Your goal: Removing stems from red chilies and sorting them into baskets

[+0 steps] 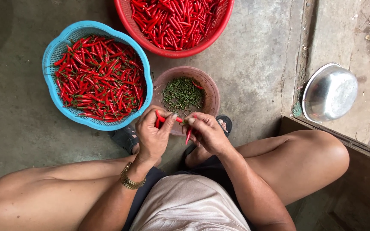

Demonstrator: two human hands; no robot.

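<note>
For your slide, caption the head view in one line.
Both hands grip red chillies over a bowl of green stems.

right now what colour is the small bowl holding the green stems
Dusty pink-brown bowl, seen in the head view, just beyond both hands.

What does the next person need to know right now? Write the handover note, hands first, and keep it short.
Left hand: closed on red chillies, thumb pressing one near its stem end.
Right hand: pinching that chilli's stem end, with another chilli hanging from its fingers.
Both hands are over the pink bowl, which holds a pile of green stems.
Blue basket, left: full of chillies with green stems showing.
Red basket, top: full of chillies, few stems visible.
Done: a bowlful of stems pulled. Left: the blue basket, still well filled.
</note>
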